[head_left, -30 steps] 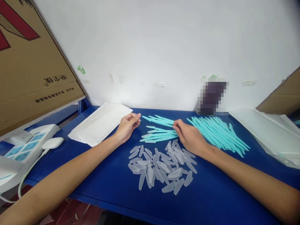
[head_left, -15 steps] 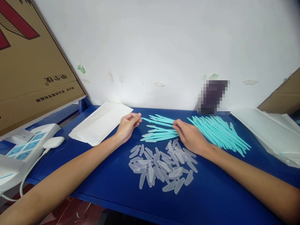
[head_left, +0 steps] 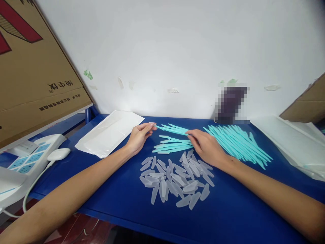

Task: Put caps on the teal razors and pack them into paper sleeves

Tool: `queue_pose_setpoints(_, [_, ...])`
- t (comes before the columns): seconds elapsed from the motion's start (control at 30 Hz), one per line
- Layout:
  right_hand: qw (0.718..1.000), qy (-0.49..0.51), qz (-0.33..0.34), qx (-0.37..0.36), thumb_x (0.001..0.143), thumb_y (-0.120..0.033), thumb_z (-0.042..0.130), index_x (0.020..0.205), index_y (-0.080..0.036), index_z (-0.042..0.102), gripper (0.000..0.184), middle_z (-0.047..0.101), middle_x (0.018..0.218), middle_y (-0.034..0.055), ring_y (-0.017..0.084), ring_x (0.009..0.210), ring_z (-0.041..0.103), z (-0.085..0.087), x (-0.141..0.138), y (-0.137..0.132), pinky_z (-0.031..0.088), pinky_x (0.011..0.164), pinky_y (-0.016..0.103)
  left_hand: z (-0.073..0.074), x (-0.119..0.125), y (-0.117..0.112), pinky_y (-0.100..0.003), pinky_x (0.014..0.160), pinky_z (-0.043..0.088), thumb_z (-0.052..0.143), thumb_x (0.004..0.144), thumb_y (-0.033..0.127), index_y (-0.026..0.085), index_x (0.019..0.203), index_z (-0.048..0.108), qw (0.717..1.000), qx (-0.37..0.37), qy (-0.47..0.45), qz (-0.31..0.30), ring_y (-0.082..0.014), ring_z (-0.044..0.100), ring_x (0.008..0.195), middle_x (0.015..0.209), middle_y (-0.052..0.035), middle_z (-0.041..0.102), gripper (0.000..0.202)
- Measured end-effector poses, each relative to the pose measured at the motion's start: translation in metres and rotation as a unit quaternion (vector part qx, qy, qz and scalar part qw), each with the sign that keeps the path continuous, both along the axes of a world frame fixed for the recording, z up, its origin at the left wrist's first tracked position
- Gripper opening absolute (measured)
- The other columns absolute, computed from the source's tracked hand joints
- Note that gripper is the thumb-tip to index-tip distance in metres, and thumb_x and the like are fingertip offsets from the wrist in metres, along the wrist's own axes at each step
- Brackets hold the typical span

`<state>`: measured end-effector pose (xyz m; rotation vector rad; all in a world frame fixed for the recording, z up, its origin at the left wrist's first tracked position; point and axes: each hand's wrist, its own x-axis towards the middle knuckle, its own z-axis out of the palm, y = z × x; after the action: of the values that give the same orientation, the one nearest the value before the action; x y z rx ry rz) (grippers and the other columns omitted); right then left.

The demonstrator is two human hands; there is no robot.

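Note:
A turquoise eyebrow razor (head_left: pixel 172 129) spans the gap between my two hands above the blue table. My right hand (head_left: pixel 207 145) is closed around its handle end. At the other end, my left hand (head_left: pixel 141 135) pinches a small clear blade cap (head_left: pixel 151 124) against the razor's tip; the fingers hide most of it, so how far it covers the blade cannot be made out. Several capped-looking turquoise razors (head_left: pixel 172 147) lie just beneath my hands. Nearer to me is a loose heap of frosted clear blade caps (head_left: pixel 175 183).
A larger pile of turquoise razors (head_left: pixel 238 144) lies to the right. A white plastic bag (head_left: pixel 109 134) rests at left, another clear bag (head_left: pixel 291 145) at right. A power strip (head_left: pixel 33 159) with a plugged-in charger (head_left: pixel 59 154), a cardboard box (head_left: pixel 38 78) and a blurred dark object (head_left: pixel 231 105) flank the table.
My left hand has shifted slightly right toward my right hand, bringing its fingertips closer over the razor's tip. The razor has risen a little; the piles stay put.

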<state>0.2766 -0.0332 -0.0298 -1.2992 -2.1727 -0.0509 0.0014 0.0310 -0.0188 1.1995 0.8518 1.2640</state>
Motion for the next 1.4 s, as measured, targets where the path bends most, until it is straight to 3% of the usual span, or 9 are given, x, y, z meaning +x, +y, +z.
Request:
queue_pose_setpoints(0.23, [1.0, 0.007, -0.002, -0.002, 0.106, -0.03, 0.035, 0.114, -0.019, 0.062, 0.03, 0.072, 0.106, 0.0092, 0.024, 0.091, 0.068, 0.0, 0.0, 0.001, 0.047, 0.075, 0.037, 0.0, 0.001, -0.001, -0.023, 0.062, 0.038, 0.089, 0.067, 0.047, 0.015, 0.082, 0.08, 1.0, 0.01, 0.011, 0.014, -0.0099, 0.048, 0.069, 0.084, -0.0045, 0.068, 0.037])
queue_pose_setpoints(0.4, [1.0, 0.009, -0.007, -0.004, 0.106, -0.031, 0.032, 0.113, -0.018, 0.061, 0.033, 0.072, 0.102, 0.0093, 0.024, 0.087, 0.066, 0.002, 0.0, -0.001, 0.045, 0.074, 0.037, 0.002, 0.001, -0.003, -0.023, 0.065, 0.04, 0.092, 0.065, 0.038, 0.018, 0.091, 0.077, 1.0, 0.008, 0.004, 0.014, -0.0107, 0.056, 0.069, 0.078, -0.0019, 0.072, 0.036])
queue_pose_setpoints(0.73, [0.999, 0.024, 0.001, -0.024, 0.106, -0.033, 0.032, 0.109, -0.02, 0.062, 0.033, 0.073, 0.101, 0.0092, 0.024, 0.085, 0.065, 0.003, 0.001, -0.002, 0.044, 0.075, 0.038, 0.002, -0.002, -0.003, -0.026, 0.074, 0.046, 0.091, 0.066, 0.04, 0.017, 0.084, 0.074, 1.0, -0.004, 0.015, 0.014, -0.0182, 0.069, 0.09, 0.093, -0.0072, 0.077, 0.034])
queue_pose_setpoints(0.93, [0.999, 0.025, 0.039, -0.029, 0.106, -0.032, 0.034, 0.108, -0.02, 0.063, 0.032, 0.072, 0.097, 0.0075, 0.021, 0.081, 0.063, 0.005, 0.001, -0.004, 0.041, 0.076, 0.038, -0.001, -0.003, -0.003, -0.031, 0.085, 0.047, 0.09, 0.066, 0.038, 0.018, 0.078, 0.077, 0.995, 0.057, 0.081, -0.025, -0.0204, 0.066, 0.098, 0.106, -0.0092, 0.074, 0.027])
queue_pose_setpoints(1.1, [1.0, 0.004, 0.021, -0.014, 0.105, -0.035, 0.035, 0.102, -0.019, 0.066, 0.035, 0.067, 0.093, 0.0092, 0.024, 0.086, 0.057, 0.008, -0.001, -0.004, 0.04, 0.079, 0.04, 0.0, 0.0, -0.007, -0.032, 0.08, 0.048, 0.084, 0.073, 0.037, 0.019, 0.084, 0.076, 0.972, 0.099, 0.203, -0.063, -0.019, 0.065, 0.085, 0.103, -0.0074, 0.07, 0.023])
queue_pose_setpoints(1.2, [1.0, 0.011, -0.021, -0.017, 0.105, -0.038, 0.035, 0.11, -0.018, 0.068, 0.038, 0.066, 0.105, 0.0117, 0.026, 0.094, 0.056, 0.005, 0.0, 0.0, 0.041, 0.086, 0.043, 0.001, 0.001, -0.009, -0.032, 0.078, 0.048, 0.079, 0.078, 0.037, 0.02, 0.094, 0.077, 0.968, 0.11, 0.22, -0.044, -0.0199, 0.064, 0.084, 0.097, -0.0065, 0.07, 0.023])
queue_pose_setpoints(1.3, [0.997, 0.001, -0.066, -0.033, 0.104, -0.04, 0.035, 0.122, -0.017, 0.067, 0.043, 0.064, 0.119, 0.0139, 0.03, 0.105, 0.055, -0.001, 0.003, 0.006, 0.041, 0.091, 0.048, 0.004, 0.001, -0.011, -0.033, 0.08, 0.048, 0.074, 0.083, 0.037, 0.021, 0.093, 0.077, 0.962, 0.138, 0.231, -0.045, -0.0218, 0.063, 0.088, 0.098, -0.0076, 0.069, 0.019])
queue_pose_setpoints(1.4, [0.995, -0.027, -0.083, -0.046, 0.104, -0.043, 0.034, 0.127, -0.018, 0.067, 0.047, 0.063, 0.127, 0.0149, 0.033, 0.113, 0.053, -0.007, 0.004, 0.01, 0.041, 0.094, 0.053, 0.008, 0.001, -0.018, -0.038, 0.088, 0.046, 0.068, 0.089, 0.037, 0.024, 0.094, 0.078, 0.926, 0.223, 0.292, -0.088, -0.025, 0.061, 0.097, 0.105, -0.0089, 0.068, 0.017])
